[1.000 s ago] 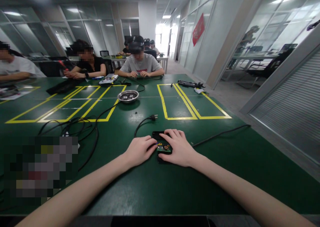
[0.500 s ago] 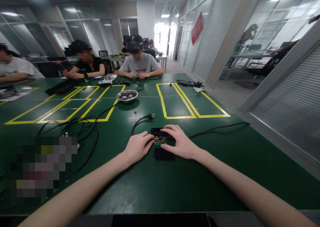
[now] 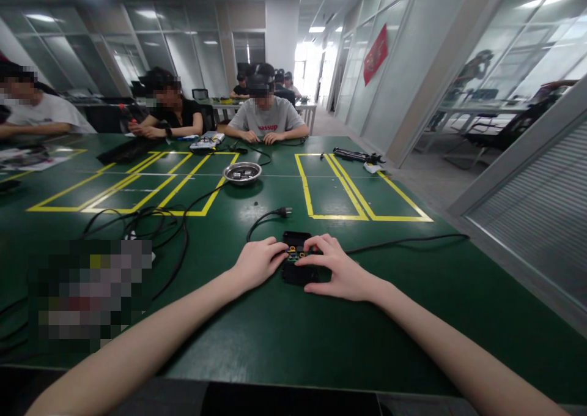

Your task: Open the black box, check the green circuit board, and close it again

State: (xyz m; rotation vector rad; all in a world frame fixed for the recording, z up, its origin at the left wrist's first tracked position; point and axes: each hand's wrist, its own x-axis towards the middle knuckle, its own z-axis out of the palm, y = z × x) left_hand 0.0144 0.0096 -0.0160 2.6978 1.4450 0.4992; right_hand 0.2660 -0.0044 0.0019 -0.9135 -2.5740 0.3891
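A small green circuit board (image 3: 292, 258) with yellow-ringed coils lies between two black plastic case halves. The far case half (image 3: 296, 237) sits just beyond the board, and the near case half (image 3: 293, 275) is right below it. My left hand (image 3: 257, 262) pinches the board's left end between thumb and fingertips. My right hand (image 3: 343, 272) spans the near case half, thumb at its near right edge and a finger by its far edge against the board. Its other fingers curl over the far half's right side. The cable joints at the board are partly hidden by my fingers.
A plug (image 3: 284, 211) on a black cord lies beyond my hands, and another black cable (image 3: 408, 240) runs right. A metal bowl (image 3: 242, 172) holds small metal parts. Coiled cables (image 3: 151, 223) lie left, near a blurred-out patch. Yellow tape (image 3: 337, 218) marks the green table; people sit opposite.
My right hand has shifted nearer me, its thumb moving from the board to the near case half. That half now lies closer to the board. The view has turned slightly left.
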